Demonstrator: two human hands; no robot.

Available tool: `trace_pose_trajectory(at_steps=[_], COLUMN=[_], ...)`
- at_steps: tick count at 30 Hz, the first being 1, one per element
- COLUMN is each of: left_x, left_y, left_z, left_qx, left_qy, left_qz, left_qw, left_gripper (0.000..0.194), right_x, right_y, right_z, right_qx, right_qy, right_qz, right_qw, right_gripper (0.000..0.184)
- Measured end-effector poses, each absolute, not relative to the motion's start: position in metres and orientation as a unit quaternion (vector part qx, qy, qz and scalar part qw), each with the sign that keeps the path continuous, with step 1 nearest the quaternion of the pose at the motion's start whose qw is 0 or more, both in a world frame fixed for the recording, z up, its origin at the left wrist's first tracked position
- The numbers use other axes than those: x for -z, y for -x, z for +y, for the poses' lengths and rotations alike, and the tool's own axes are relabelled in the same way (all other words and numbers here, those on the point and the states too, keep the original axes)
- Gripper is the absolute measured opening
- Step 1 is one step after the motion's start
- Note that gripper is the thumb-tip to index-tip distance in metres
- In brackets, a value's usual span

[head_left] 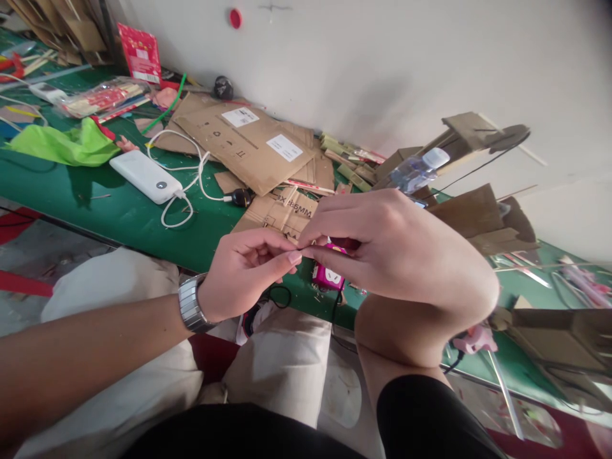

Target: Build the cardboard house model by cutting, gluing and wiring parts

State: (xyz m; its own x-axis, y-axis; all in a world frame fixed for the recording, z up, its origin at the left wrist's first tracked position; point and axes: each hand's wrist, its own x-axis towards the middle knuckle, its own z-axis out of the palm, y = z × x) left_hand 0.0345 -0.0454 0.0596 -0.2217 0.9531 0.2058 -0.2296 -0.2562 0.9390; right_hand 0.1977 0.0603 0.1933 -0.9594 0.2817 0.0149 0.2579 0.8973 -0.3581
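Note:
My left hand (pixel 246 271), with a metal watch (pixel 190 304) on its wrist, pinches its thumb and fingers together at mid-frame. My right hand (pixel 396 248) curls over from the right and meets it fingertip to fingertip. Something tiny is gripped between them, too small to name. A pink device (pixel 327 275) shows just under my right fingers, and I cannot tell whether the hand holds it. Both hands hover above the near edge of the green table (pixel 129 213), over my lap.
A white power bank (pixel 143 176) with a coiled white cable (pixel 184 191) lies at left. Flattened cardboard pieces (pixel 248 143) cover the middle by the wall. A plastic bottle (pixel 415 170), cardboard constructions (pixel 482 217) and a pink glue gun (pixel 473 339) are at right. A green bag (pixel 67 145) lies far left.

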Motion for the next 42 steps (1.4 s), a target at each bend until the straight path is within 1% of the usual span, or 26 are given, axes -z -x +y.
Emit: trace_pose_trajectory(at_steps=[10,17,24,34,42], left_x=[-0.056,-0.056,-0.052,-0.054,-0.050], left_y=[-0.034,-0.037,-0.040,-0.041,-0.044], left_z=[-0.045,-0.044,-0.047,-0.047,-0.048], left_qx=[-0.653,-0.667,-0.654,-0.661,-0.665], left_qy=[-0.461,-0.453,-0.450,-0.407,-0.366], left_qz=[0.419,0.401,0.401,0.401,0.367], left_qw=[0.432,0.435,0.458,0.486,0.538], left_gripper=[0.017,0.010,0.014,0.010,0.020], right_x=[-0.188,-0.186,-0.185,-0.183,-0.183], right_y=[-0.193,-0.192,-0.190,-0.192,-0.187], right_z=[0.059,0.059,0.059,0.060,0.061], right_qx=[-0.180,-0.174,-0.175,-0.171,-0.176], right_qy=[0.134,0.146,0.144,0.137,0.144], right_qz=[-0.974,-0.974,-0.974,-0.976,-0.974], right_qw=[0.037,0.026,-0.001,0.000,-0.022], right_gripper=[0.022,0.022,0.028,0.031,0.032])
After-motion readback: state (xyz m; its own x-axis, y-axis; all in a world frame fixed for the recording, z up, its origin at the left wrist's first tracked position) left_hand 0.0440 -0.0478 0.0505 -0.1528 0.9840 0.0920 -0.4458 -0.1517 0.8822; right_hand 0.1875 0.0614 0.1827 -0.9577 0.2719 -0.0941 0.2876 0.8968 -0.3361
